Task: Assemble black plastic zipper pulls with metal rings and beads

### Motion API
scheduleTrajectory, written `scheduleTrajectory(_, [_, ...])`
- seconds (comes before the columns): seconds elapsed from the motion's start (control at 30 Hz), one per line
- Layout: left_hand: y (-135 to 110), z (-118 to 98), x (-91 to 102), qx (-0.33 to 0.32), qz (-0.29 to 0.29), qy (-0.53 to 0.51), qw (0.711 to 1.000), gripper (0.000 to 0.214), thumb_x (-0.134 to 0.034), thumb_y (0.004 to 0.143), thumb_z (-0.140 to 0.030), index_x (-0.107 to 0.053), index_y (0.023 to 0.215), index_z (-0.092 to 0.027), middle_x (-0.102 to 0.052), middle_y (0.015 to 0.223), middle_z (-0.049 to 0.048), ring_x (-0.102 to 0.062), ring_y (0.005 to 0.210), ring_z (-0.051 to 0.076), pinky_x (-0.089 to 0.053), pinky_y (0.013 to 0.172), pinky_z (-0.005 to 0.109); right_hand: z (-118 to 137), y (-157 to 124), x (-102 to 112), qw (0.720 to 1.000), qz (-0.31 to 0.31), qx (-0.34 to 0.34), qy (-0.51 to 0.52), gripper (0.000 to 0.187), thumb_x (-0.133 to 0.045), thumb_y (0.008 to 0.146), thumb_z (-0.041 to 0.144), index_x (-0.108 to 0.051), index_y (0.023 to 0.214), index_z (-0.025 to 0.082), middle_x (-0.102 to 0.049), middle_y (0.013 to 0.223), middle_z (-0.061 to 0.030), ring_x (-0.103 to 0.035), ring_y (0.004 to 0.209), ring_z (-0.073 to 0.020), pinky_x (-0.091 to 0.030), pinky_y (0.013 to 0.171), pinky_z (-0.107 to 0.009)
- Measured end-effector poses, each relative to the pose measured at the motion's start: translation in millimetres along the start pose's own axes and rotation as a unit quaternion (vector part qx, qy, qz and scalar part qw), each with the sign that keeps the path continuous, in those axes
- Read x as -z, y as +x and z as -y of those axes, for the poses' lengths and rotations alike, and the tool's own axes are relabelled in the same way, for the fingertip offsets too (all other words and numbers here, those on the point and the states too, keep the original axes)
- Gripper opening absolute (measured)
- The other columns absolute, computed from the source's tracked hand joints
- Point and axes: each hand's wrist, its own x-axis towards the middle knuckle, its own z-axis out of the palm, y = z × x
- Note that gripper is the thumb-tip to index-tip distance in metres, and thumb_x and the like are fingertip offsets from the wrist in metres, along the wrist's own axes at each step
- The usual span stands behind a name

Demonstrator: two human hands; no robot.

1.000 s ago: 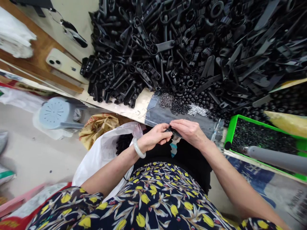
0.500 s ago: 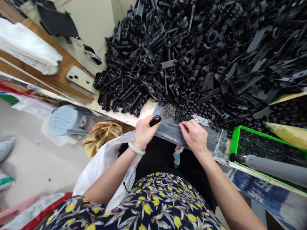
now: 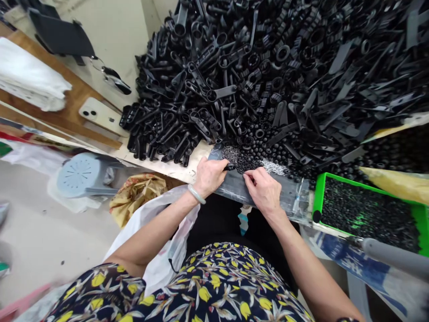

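My left hand (image 3: 210, 176) is closed around a black plastic part (image 3: 229, 167) whose end sticks out past the thumb and forefinger; the rest of it is inside the hand. To its right, my right hand (image 3: 264, 191) has thumb and forefinger pinched together over the front of the small black beads (image 3: 250, 167). What lies between those fingertips, if anything, is too small to see. Tiny grey-brown pieces (image 3: 231, 154) form a heap beyond my left hand, and shiny silver pins (image 3: 274, 167) lie just behind my right hand. Both hands are above a dark grey strip (image 3: 231, 187) along the bench edge.
A big pile of black plastic parts (image 3: 208, 85) covers the bench beyond. At right stands a green tray (image 3: 319, 197) of small black pieces. A phone (image 3: 102, 117), keys (image 3: 115, 80) and white cloth (image 3: 31, 74) lie left. Below are a blue stool (image 3: 78, 174) and yellow bag (image 3: 136, 197).
My left hand has come closer to my right hand and the small pieces, and the black part's ring end has turned out of sight. The whole view has shifted, so the bench appears further left.
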Motion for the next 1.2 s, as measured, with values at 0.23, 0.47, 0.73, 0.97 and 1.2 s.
scheduleTrajectory(0.23, [-0.2,-6.2,10.1,0.049,-0.031,-0.144,0.988,0.014,-0.064,0.096,-0.033,-0.071,0.091,-0.022,-0.074,0.082,0.0041,-0.068,0.078,0.022,-0.042,0.076,0.034,-1.7,-3.6,3.3,0.994,-0.001,-0.026,0.110,0.017,-0.059,0.104,0.031,-0.075,0.100,0.024,-0.071,0.091,-0.0017,-0.064,0.075,-0.0146,-0.043,0.067,-0.028])
scheduleTrajectory(0.47, [-34.6,-44.3,16.9,0.219,0.064,-0.645,0.729,0.027,-0.075,0.087,-0.042,-0.068,0.091,-0.017,-0.053,0.061,-0.0050,-0.043,0.055,0.009,-0.029,0.052,0.023,15.8,-2.4,31.6,0.922,-0.020,-0.084,0.376,0.010,-0.068,0.099,0.031,-0.075,0.099,0.024,-0.070,0.091,-0.0022,-0.063,0.077,-0.0162,-0.052,0.068,-0.029])
scheduleTrajectory(0.73, [-46.9,-59.0,16.3,0.243,0.075,-0.691,0.676,0.032,-0.081,0.081,-0.044,-0.067,0.089,-0.016,-0.053,0.061,-0.0050,-0.044,0.056,0.008,-0.029,0.052,0.022,20.4,-6.5,36.3,0.940,0.002,-0.008,0.341,0.010,-0.066,0.100,0.028,-0.075,0.098,0.023,-0.071,0.089,-0.0039,-0.066,0.077,-0.0173,-0.056,0.066,-0.031])
scheduleTrajectory(0.97, [-53.4,-58.9,15.8,0.240,0.079,-0.679,0.689,0.031,-0.078,0.084,-0.045,-0.066,0.089,-0.017,-0.054,0.061,-0.0051,-0.046,0.055,0.008,-0.028,0.051,0.022,11.3,-14.5,30.1,0.936,0.012,0.014,0.352,0.008,-0.068,0.099,0.023,-0.075,0.103,0.024,-0.071,0.093,-0.0037,-0.069,0.075,-0.0159,-0.059,0.065,-0.031])
scheduleTrajectory(1.2, [-54.6,-60.3,15.5,0.249,0.083,-0.672,0.692,0.027,-0.076,0.085,-0.040,-0.065,0.089,-0.016,-0.052,0.061,-0.0055,-0.044,0.053,0.008,-0.027,0.050,0.022,3.8,-16.4,28.2,0.940,0.038,0.027,0.338,0.010,-0.068,0.100,0.026,-0.076,0.105,0.025,-0.071,0.095,-0.0051,-0.071,0.078,-0.0177,-0.061,0.065,-0.032])
